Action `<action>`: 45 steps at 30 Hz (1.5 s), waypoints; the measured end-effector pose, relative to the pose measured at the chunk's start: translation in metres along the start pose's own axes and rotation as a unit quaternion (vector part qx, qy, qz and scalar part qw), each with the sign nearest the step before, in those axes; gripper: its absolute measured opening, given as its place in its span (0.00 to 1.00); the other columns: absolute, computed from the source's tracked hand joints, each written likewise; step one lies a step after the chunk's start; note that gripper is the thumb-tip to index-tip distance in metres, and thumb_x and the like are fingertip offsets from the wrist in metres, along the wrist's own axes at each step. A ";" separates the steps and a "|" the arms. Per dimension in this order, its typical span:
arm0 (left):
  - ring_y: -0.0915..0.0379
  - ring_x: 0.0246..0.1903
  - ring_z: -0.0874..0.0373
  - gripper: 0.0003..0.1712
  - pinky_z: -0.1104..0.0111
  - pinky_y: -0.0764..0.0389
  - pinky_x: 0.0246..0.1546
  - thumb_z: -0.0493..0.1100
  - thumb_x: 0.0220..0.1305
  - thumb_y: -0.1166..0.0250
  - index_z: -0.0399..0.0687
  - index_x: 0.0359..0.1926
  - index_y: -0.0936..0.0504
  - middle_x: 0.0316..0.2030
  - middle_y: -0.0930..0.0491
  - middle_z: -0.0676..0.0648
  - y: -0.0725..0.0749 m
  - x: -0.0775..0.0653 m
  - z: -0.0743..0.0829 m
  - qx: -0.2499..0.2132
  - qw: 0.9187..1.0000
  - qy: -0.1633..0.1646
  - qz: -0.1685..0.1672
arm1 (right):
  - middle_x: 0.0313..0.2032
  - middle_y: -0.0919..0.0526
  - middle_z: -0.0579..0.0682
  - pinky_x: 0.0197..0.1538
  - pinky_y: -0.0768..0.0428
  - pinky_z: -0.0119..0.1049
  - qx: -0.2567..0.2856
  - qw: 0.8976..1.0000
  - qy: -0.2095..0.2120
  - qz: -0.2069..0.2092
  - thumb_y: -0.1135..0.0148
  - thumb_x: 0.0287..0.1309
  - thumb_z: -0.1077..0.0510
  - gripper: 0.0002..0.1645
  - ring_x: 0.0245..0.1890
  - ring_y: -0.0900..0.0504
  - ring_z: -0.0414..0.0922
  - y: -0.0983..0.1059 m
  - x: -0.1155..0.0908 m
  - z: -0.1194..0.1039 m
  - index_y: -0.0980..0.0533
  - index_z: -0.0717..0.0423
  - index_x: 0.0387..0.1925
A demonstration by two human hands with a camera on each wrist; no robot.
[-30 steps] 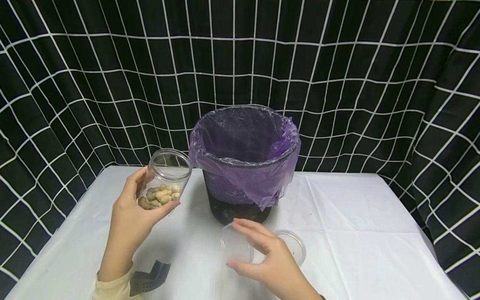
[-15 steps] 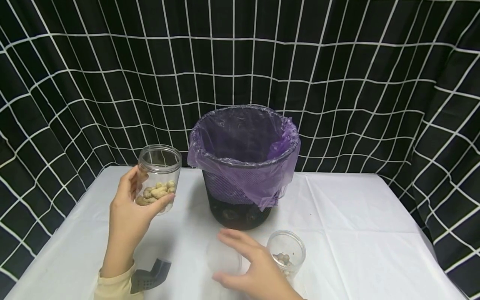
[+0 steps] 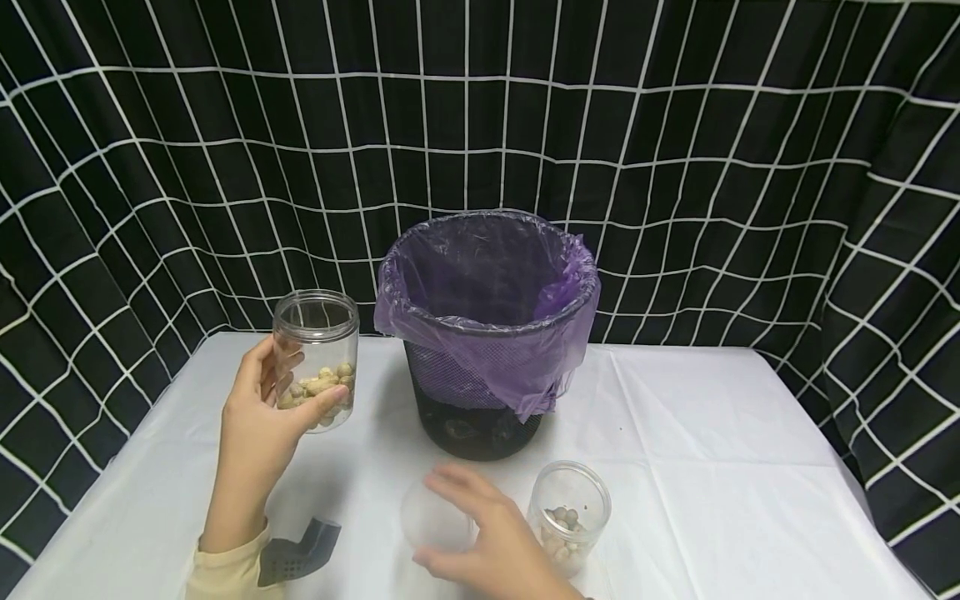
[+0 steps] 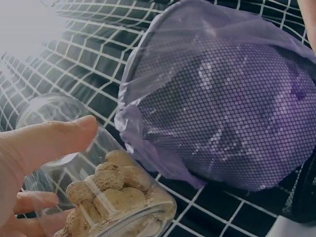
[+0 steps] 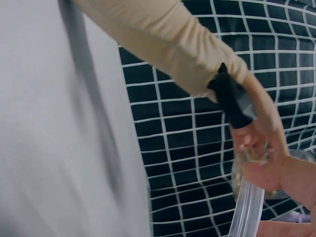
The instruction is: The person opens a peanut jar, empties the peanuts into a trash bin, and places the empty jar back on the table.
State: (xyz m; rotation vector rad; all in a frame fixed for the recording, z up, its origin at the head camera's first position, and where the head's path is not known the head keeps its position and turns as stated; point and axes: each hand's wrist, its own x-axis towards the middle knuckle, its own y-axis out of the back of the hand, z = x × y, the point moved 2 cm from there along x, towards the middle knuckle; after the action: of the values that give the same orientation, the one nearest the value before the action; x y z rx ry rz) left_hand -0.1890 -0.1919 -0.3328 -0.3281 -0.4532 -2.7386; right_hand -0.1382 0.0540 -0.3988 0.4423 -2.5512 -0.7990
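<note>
My left hand point(image 3: 258, 429) grips a clear plastic jar point(image 3: 318, 333), upright, raised left of the bin. Unshelled peanuts point(image 4: 106, 190) fill its lower part, and its mouth is uncovered. My right hand point(image 3: 491, 529) is low in front of the bin, pinching a translucent round lid point(image 5: 248, 207) by its edge between thumb and fingers; in the head view it is blurred. Just right of that hand, a second uncovered clear jar point(image 3: 572, 492) stands on the table with small nut-like pieces in its lower part.
A black mesh bin point(image 3: 480, 429) stands at the middle of the table, lined with a purple bag point(image 3: 517, 367) folded over its rim. White cloth point(image 3: 720, 500) covers the table. A black curtain with a white grid point(image 3: 480, 108) encloses the back and sides.
The left hand's jar has gone from tilted towards the bin to upright, shifting slightly left. My right hand has moved left and nearer with the lid, uncovering more of the second jar.
</note>
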 end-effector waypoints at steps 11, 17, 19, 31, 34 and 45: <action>0.31 0.65 0.57 0.48 0.78 0.30 0.68 0.39 0.52 0.23 0.47 0.72 0.38 0.64 0.27 0.46 -0.001 0.001 -0.001 -0.041 0.999 0.017 -0.007 | 0.62 0.22 0.53 0.68 0.24 0.48 0.008 0.999 -0.023 -0.042 0.23 0.45 0.48 0.38 0.62 0.23 0.54 -0.016 0.005 0.016 0.22 0.55 0.59; 0.31 0.65 0.57 0.48 0.78 0.30 0.67 0.39 0.53 0.23 0.47 0.72 0.38 0.65 0.27 0.46 -0.001 0.001 0.000 -0.051 0.998 0.024 -0.014 | 0.62 0.22 0.54 0.69 0.25 0.48 -0.018 0.998 -0.027 -0.048 0.22 0.44 0.49 0.38 0.63 0.23 0.54 -0.022 0.007 0.024 0.22 0.56 0.59; 0.31 0.65 0.57 0.48 0.77 0.30 0.68 0.39 0.54 0.24 0.47 0.72 0.38 0.65 0.27 0.47 -0.001 0.001 0.000 -0.054 0.998 0.028 -0.014 | 0.62 0.22 0.55 0.69 0.25 0.49 -0.027 0.998 -0.026 -0.048 0.22 0.43 0.50 0.38 0.63 0.23 0.54 -0.024 0.007 0.026 0.22 0.57 0.59; 0.31 0.64 0.58 0.46 0.69 0.30 0.70 0.38 0.54 0.24 0.48 0.71 0.38 0.65 0.28 0.48 0.001 0.003 -0.003 -0.107 0.993 0.048 0.015 | 0.61 0.22 0.55 0.69 0.26 0.51 -0.035 0.995 -0.054 -0.071 0.20 0.39 0.52 0.40 0.63 0.24 0.56 -0.036 0.010 0.042 0.21 0.59 0.57; 0.31 0.65 0.57 0.46 0.65 0.32 0.72 0.38 0.54 0.24 0.48 0.71 0.38 0.65 0.28 0.47 0.000 0.004 -0.002 -0.110 0.993 0.048 0.018 | 0.60 0.21 0.55 0.69 0.26 0.49 -0.032 0.995 -0.054 -0.071 0.20 0.38 0.53 0.39 0.62 0.23 0.57 -0.038 0.010 0.045 0.21 0.60 0.56; 0.32 0.66 0.56 0.47 0.74 0.29 0.67 0.39 0.55 0.25 0.48 0.72 0.39 0.66 0.29 0.48 0.000 0.004 -0.002 -0.094 0.995 0.044 0.006 | 0.59 0.21 0.57 0.68 0.26 0.54 -0.036 0.993 -0.074 -0.079 0.20 0.36 0.54 0.39 0.61 0.23 0.59 -0.043 0.009 0.051 0.20 0.61 0.55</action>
State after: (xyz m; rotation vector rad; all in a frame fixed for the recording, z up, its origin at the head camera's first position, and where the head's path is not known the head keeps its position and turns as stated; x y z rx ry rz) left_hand -0.1931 -0.1939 -0.3336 -0.2552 -0.1688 -2.7773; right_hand -0.1638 0.0401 -0.4598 0.5890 -2.6376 -1.0123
